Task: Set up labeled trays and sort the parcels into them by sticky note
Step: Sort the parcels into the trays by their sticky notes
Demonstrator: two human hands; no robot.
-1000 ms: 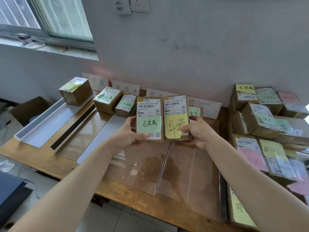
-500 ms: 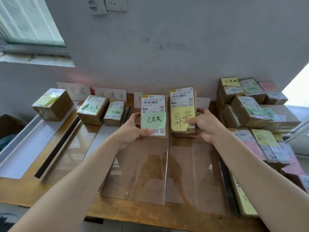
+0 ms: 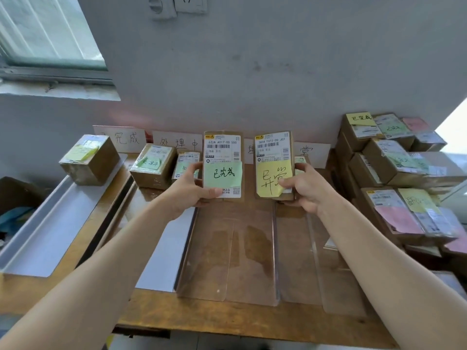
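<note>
A wooden worktop (image 3: 227, 322) carries a long grey tray (image 3: 50, 236) at the left, clear trays (image 3: 227, 274) in the middle and a pile of labelled parcels (image 3: 404, 185) at the right. Above the clear trays, the left hand (image 3: 187, 190) grips one upright flat parcel (image 3: 222, 147) bearing a green sticky note (image 3: 222, 174). The right hand (image 3: 305, 188) grips a second flat parcel (image 3: 274, 147), thumb on its yellow sticky note (image 3: 270, 178). The two are side by side, not touching.

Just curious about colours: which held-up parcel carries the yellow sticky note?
The parcel in the right hand: its note is yellow, while the other parcel, in the left hand, bears a green note.
</note>
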